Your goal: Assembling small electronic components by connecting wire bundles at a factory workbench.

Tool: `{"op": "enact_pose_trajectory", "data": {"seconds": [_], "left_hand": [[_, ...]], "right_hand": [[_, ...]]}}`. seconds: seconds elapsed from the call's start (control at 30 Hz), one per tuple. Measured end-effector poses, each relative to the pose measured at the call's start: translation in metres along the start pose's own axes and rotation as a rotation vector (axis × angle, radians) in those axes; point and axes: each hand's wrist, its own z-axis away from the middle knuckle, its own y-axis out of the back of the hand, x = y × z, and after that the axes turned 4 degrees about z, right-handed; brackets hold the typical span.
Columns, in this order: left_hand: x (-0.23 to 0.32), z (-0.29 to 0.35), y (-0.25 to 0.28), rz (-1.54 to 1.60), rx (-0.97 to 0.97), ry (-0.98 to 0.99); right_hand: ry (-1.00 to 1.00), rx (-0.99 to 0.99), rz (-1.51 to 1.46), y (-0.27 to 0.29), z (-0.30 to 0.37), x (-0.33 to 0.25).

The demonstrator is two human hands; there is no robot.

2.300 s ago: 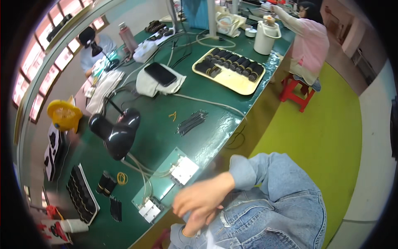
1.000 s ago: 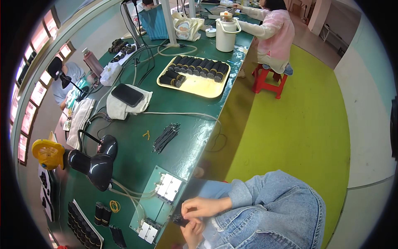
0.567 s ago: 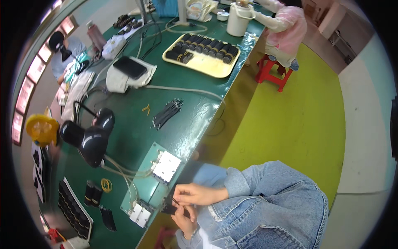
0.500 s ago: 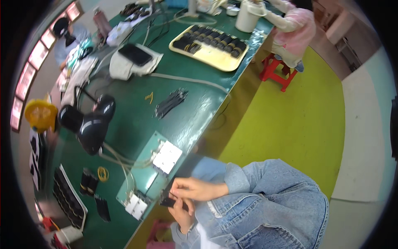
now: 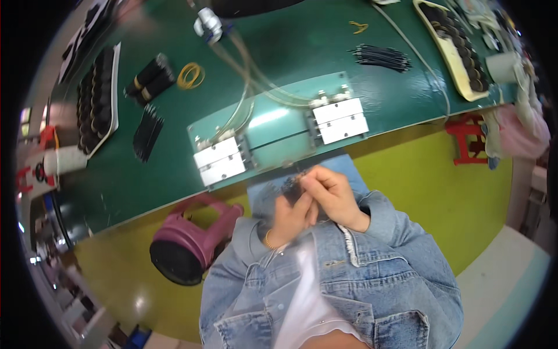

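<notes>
Well to the left of the hands, a white tray [image 5: 118, 75] holds black bundles packed in rows, each wrapped with a yellowish band. Far off to the right of the hands, a cream tray [image 5: 456, 67] carries more dark bundles lined along its farther side, leaving a bare strip on the side toward the hands. Just past it stands a white canister [image 5: 503, 67].

Between the hands, close before the person's body and beyond the bench edge, is a dark bundle [image 5: 292, 189] of thin strands, blurred, its ends uneven. The left hand [image 5: 293, 216] curls around it from below, thumb raised alongside; the right hand [image 5: 337, 198] is narrowed to a pinch, thumb and forefinger together at its upper edge.

Directly ahead of the hands, the green bench [image 5: 174, 168] bears a pale plate [image 5: 279, 151] with two white blocks [image 5: 341, 121], one on either side, fed by clear hoses [image 5: 250, 72]. Ahead and left lie a coil of yellow bands [image 5: 190, 75], two tied black rolls [image 5: 150, 78] and loose black strips [image 5: 148, 132]; ahead and right, a pile of black strands [image 5: 381, 57].

Below the bench, the floor [image 5: 401, 168] is yellow-green. A red stool [image 5: 467, 136] stands right of the hands, beside a person in pink [image 5: 520, 131].
</notes>
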Motion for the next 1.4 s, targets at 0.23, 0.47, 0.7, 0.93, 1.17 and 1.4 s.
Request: {"op": "enact_pose_trajectory", "data": {"seconds": [0.23,0.47,0.7,0.93,1.17,1.4], "left_hand": [[0.005,0.001,0.003,0.083,0.049,-0.104],[-0.011,-0.003,0.003,0.186,0.139,-0.285],[-0.011,-0.002,0.003,0.062,0.212,-0.236],[-0.003,-0.006,0.0,0.054,0.203,-0.255],[-0.005,-0.006,0.003,0.02,0.192,-0.288],[0.005,-0.003,0.011,0.032,0.092,-0.128]], "right_hand": [[0.021,-0.043,-0.023,-0.006,-0.013,0.0],[0.076,0.048,-0.125,-0.015,-0.023,0.014],[0.118,0.059,0.088,-0.011,-0.025,0.015],[0.077,0.061,0.128,-0.012,-0.026,0.009],[0.09,0.047,0.127,-0.011,-0.026,0.009],[0.104,-0.028,0.08,-0.009,-0.02,0.007]]}}
